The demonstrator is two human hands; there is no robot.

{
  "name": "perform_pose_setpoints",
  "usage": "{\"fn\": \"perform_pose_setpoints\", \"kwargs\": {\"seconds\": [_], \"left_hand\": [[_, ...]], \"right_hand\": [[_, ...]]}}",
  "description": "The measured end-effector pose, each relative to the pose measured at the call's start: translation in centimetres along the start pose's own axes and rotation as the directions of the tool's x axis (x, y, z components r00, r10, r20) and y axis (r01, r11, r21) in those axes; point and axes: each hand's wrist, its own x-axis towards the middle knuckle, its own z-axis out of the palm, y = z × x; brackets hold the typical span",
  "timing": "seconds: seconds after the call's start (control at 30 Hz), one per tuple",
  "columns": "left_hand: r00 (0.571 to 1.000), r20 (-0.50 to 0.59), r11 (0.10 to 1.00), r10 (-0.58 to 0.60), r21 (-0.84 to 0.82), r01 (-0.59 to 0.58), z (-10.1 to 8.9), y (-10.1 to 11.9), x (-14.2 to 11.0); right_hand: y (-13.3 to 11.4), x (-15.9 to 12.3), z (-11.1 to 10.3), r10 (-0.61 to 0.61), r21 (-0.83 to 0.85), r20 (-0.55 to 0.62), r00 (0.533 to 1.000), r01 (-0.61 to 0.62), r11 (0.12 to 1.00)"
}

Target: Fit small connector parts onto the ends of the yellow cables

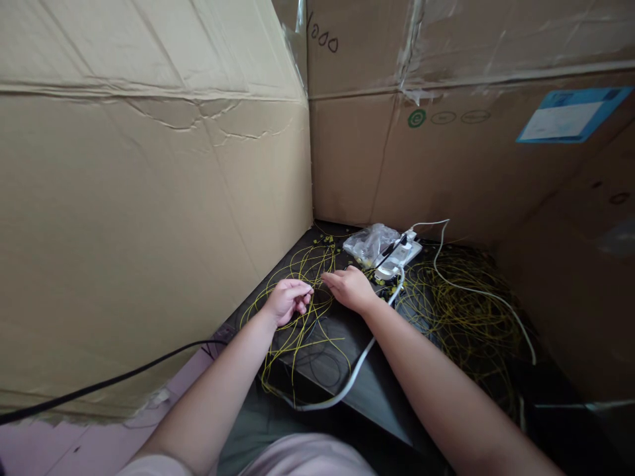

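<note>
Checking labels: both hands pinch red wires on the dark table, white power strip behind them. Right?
Not quite: the wires are yellow, not red, as the head view shows. Left hand and right hand do pinch them on the dark table, power strip behind.

Creased cardboard walls (149, 218) meet in a corner around a dark tabletop (367, 390). A blue-edged label (570, 116) sits upper right; pale pink floor (30, 449) shows lower left.

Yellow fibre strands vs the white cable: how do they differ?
The yellow fibre strands are thin, many and tangled in loops; the white cable is thick, single and runs in one long curve. The left hand and right hand pinch the strands; the cable lies untouched. Both rest on the dark table.
</note>
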Motion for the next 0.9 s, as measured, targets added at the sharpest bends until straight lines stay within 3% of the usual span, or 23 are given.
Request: {"fn": "perform_pose_setpoints", "kwargs": {"seconds": [0.63,0.9], "left_hand": [[0.988,-0.153,0.986,0.001,-0.166,-0.027,-0.09,-0.05,0.43],[0.989,-0.148,0.975,0.022,-0.215,-0.054,-0.34,-0.07,0.42]], "right_hand": [[-0.04,0.36,0.57,0.093,-0.053,0.107,0.990,-0.088,0.995],[-0.25,0.42,0.49,0.087,-0.039,0.137,0.987,-0.083,0.996]]}}
